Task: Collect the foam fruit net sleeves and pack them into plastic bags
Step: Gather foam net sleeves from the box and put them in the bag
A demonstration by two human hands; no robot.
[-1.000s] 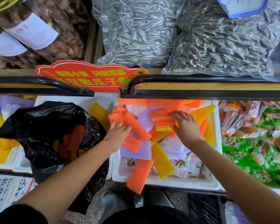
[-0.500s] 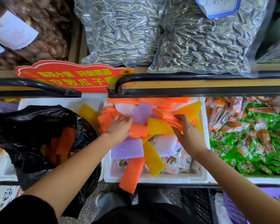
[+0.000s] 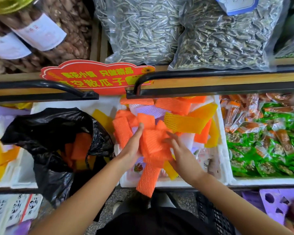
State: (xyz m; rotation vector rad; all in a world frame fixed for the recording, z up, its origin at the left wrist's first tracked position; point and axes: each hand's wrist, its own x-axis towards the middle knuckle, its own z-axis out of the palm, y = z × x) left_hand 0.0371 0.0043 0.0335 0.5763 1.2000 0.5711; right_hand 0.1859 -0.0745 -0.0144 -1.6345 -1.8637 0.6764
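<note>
A white foam box [image 3: 220, 150] holds a heap of orange, yellow, purple and white foam net sleeves. Between my two hands sits a bundle of orange sleeves [image 3: 154, 144]. My left hand [image 3: 134, 146] presses against the bundle's left side with fingers straight and upright. From the right, my right hand [image 3: 178, 150] touches the bundle with spread fingers, a little blurred. A long yellow sleeve [image 3: 185, 123] lies just behind the bundle. One orange sleeve [image 3: 147, 180] hangs over the box's front rim. To the left, an open black plastic bag [image 3: 46, 133] contains orange sleeves [image 3: 78, 146].
A black rail [image 3: 210, 77] and a red sign [image 3: 95, 77] run above the box. Clear bags of sunflower seeds [image 3: 143, 29] lie on the upper shelf. Green and orange snack packets [image 3: 270, 138] fill the bin on the right. A further white box with yellow sleeves [image 3: 0, 156] sits at far left.
Both hands have drawn together toward me, sweeping orange sleeves into one bundle between them. The yellow sleeve now lies exposed behind the bundle.
</note>
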